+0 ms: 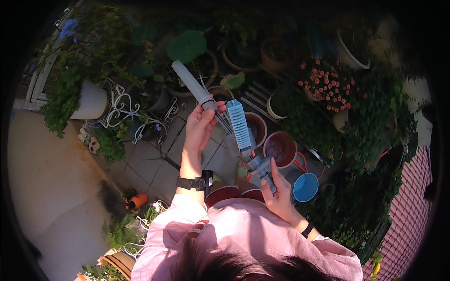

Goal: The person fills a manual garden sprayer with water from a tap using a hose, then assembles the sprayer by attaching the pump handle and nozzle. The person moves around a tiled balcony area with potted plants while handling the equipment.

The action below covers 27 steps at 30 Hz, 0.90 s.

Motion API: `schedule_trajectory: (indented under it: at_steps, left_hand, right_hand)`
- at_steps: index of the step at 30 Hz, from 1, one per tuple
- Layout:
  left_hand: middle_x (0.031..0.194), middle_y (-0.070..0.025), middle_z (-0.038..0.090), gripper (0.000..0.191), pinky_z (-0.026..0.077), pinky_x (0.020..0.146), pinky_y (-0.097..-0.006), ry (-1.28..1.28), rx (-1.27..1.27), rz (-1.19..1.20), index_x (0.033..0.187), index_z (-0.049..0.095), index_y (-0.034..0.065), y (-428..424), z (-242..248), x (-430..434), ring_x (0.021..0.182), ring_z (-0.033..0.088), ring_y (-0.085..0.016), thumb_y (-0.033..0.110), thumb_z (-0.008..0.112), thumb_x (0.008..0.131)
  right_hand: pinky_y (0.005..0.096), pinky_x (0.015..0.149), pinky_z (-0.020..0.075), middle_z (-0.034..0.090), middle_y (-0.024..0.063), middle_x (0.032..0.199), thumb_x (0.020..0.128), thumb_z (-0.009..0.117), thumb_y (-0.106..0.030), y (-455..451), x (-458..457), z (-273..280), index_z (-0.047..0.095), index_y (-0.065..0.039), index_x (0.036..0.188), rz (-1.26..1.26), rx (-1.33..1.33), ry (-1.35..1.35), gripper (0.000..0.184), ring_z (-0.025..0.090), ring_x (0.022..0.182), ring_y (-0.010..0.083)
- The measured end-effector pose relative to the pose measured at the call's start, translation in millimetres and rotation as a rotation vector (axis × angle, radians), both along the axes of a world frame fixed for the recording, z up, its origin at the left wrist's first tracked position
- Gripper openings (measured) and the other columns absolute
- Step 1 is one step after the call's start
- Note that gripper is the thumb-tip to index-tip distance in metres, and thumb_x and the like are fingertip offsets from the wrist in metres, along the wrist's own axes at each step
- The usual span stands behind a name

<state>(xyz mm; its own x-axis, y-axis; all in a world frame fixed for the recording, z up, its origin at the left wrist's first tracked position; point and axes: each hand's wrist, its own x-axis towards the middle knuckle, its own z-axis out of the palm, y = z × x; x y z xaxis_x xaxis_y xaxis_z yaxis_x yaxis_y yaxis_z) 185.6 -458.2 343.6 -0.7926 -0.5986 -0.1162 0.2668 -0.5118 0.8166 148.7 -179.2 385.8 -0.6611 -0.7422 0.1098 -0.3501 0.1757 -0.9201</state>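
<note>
My left hand (202, 128) grips the lower end of a pale grey plastic tube (188, 79), which slants up and away to the left. A dark ring circles the tube near my fingers. Thin grey rods (224, 123) run from there down to the right. My right hand (277, 189) has thumb and fingers around a grey plastic flanged fitting (261, 166). Above that fitting stands a light blue ribbed block (239, 123), like a filter cartridge, tilted slightly left. Whether the rods join the fitting is hard to tell, because parts overlap there.
Beyond my hands are brown plant pots (280, 149) and a slatted wooden rack (260, 96). A blue bucket (305, 187) and an orange hose (301, 161) lie right. To the left, white scrollwork metal stands (121, 109) hold potted plants. Paving tiles (144, 165) lie below.
</note>
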Motion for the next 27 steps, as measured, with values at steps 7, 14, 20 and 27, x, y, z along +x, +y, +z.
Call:
schedule_trajectory:
  at_steps: [7, 14, 20, 27]
  left_hand:
    - [0.094, -0.0142, 0.063, 0.050, 0.053, 0.076, -0.0327, -0.038, 0.184, 0.161, 0.118, 0.048, -0.0024, -5.3, 15.3, -8.5, 0.081, 0.062, -0.020, 0.043, 0.036, 0.101]
    - [0.074, -0.0076, 0.056, 0.036, 0.049, 0.059, -0.0282, -0.018, 0.078, 0.288, 0.101, 0.049, 0.0023, 4.5, 16.1, -19.7, 0.064, 0.054, -0.015, 0.038, 0.041, 0.100]
    - [0.071, -0.0085, 0.052, 0.039, 0.045, 0.054, -0.0278, 0.043, 0.156, 0.267, 0.104, 0.046, 0.0025, 13.6, 33.5, -17.8, 0.060, 0.050, -0.015, 0.041, 0.041, 0.098]
    - [0.069, -0.0090, 0.051, 0.040, 0.043, 0.053, -0.0280, 0.089, 0.173, 0.162, 0.104, 0.046, 0.0033, 24.3, 54.5, -15.9, 0.059, 0.049, -0.016, 0.042, 0.041, 0.098]
  right_hand:
    - [0.0236, 0.065, 0.0435, 0.060, 0.0107, 0.089, 0.083, 0.053, -0.002, -3.6, 8.6, 2.3, 0.034, 0.005, 0.141, 0.011, 0.003, 0.034, 0.062, 0.053, 0.068, 0.0129]
    - [0.0269, 0.061, 0.0470, 0.062, 0.0178, 0.087, 0.079, 0.054, 0.001, -6.4, 24.9, 8.1, 0.037, 0.012, 0.136, -0.021, 0.032, 0.121, 0.060, 0.059, 0.065, 0.0215]
    - [0.0358, 0.060, 0.0523, 0.062, 0.0242, 0.090, 0.076, 0.057, -0.001, -7.1, 28.5, 7.7, 0.036, 0.016, 0.133, 0.018, -0.002, 0.178, 0.064, 0.064, 0.068, 0.0345]
    - [0.0333, 0.052, 0.0485, 0.059, 0.0219, 0.077, 0.077, 0.055, -0.001, -10.0, 27.2, 16.0, 0.030, 0.019, 0.133, 0.053, -0.041, 0.342, 0.065, 0.058, 0.054, 0.0276]
